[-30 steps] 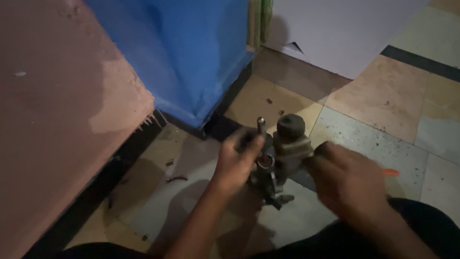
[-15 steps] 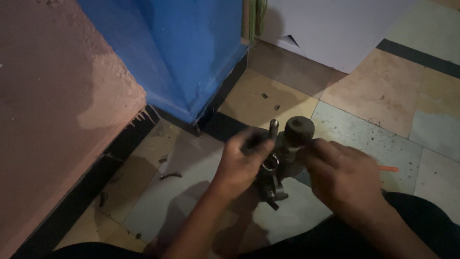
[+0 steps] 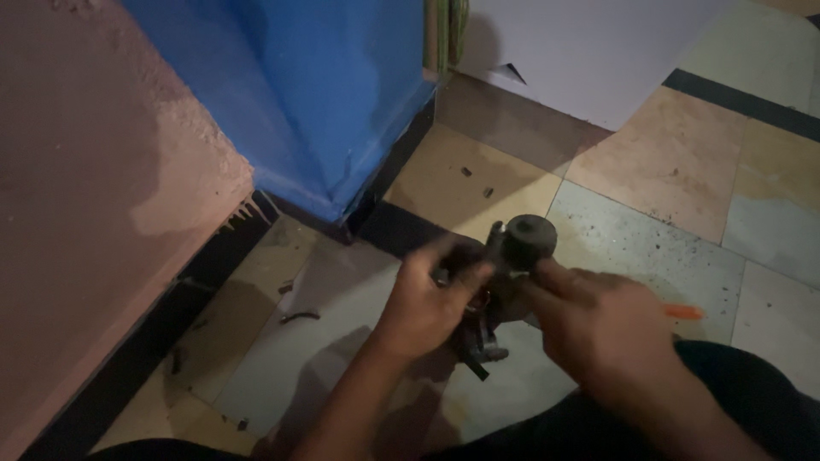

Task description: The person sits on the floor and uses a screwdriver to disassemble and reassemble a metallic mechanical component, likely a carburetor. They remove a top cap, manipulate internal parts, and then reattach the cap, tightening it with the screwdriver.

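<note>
You have a dark, greasy metal engine part (image 3: 504, 282) held just above the tiled floor (image 3: 666, 171), its round cap (image 3: 531, 235) facing up. Your left hand (image 3: 427, 303) is closed around its left side; your right hand (image 3: 598, 320) grips the right. Keep the left firm so the part cannot twist. An orange stick (image 3: 683, 312) lies by your right hand; a blue wall (image 3: 325, 102) stands beyond.

We count two hands, a left hand (image 3: 424, 307) and a right hand (image 3: 598, 324), and one dark metal part (image 3: 512, 265) between them. On the tiled floor (image 3: 683, 162) we count one orange object (image 3: 683, 312), partly hidden. Behind these we count one blue panel (image 3: 325, 102) and one white sheet (image 3: 589, 51).
</note>
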